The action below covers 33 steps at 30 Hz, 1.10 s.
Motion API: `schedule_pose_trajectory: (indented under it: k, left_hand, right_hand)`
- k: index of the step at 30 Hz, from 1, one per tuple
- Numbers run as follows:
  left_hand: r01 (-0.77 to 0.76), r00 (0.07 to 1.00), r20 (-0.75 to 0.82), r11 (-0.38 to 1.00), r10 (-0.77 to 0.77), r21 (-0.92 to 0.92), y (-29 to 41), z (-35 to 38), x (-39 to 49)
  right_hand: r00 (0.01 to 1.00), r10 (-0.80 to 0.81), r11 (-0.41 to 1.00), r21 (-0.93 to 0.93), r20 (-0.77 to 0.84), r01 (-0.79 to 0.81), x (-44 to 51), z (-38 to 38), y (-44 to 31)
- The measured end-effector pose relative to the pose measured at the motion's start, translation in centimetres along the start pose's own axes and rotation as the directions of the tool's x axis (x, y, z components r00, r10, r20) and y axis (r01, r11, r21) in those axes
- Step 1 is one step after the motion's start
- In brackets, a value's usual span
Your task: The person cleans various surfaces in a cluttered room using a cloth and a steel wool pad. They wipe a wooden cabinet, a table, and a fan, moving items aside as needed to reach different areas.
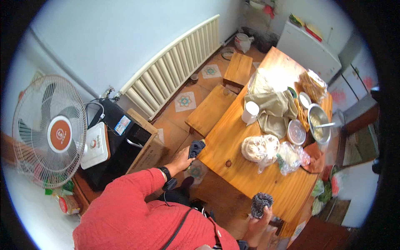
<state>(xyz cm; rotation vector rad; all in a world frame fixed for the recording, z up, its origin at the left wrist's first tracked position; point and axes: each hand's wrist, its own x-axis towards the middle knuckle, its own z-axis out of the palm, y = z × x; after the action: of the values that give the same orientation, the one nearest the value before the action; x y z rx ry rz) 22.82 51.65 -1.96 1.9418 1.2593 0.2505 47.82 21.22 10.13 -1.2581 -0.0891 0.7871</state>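
Observation:
My left hand [181, 161] grips a dark bunched cloth [196, 148] at the near left corner of the wooden table [215, 156]. At the table's near edge, lower right, my right hand [261, 223] holds a dark grey, fuzzy, rounded item [262, 204], whose kind I cannot tell. Between and beyond the hands, a clear plastic bag with pale contents [254, 148] lies on the table beside another knotted plastic bag [289, 157]. Farther back are a white cup or roll [250, 112], a greenish-beige cloth [275, 109] and a round lidded container [296, 132].
A metal bowl [322, 140] holding food and a spoon stands near the table's right edge. Wooden stools [212, 109] stand left of the table, near a radiator [172, 65]. At the far left are an electric fan [50, 131] and a black cabinet [115, 156].

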Motion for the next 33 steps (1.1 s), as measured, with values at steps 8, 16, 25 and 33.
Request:
schedule_pose_trajectory:
  k: [8,16,25,33]
  left_hand:
    - [-0.531,0.827,0.324,0.826,0.459,0.186,1.4,2.1,1.6]
    - [-0.859,0.467,0.605,0.494,0.645,0.137,4.1,9.0,4.1]
    - [-0.993,0.096,0.787,0.117,0.609,0.03,11.9,17.6,3.6]
    - [-0.983,-0.028,0.821,-0.166,0.571,0.082,21.1,29.4,0.0]
  right_hand:
    - [0.987,-0.059,0.979,0.182,-0.15,0.086,-3.8,1.5,1.7]
    - [0.936,-0.041,0.936,0.314,-0.349,0.158,-8.3,-1.0,5.0]
    - [0.909,-0.033,0.862,0.448,-0.415,0.235,-10.0,-3.5,6.8]
    - [0.86,-0.023,0.799,0.508,-0.51,0.323,-10.5,-11.9,6.2]
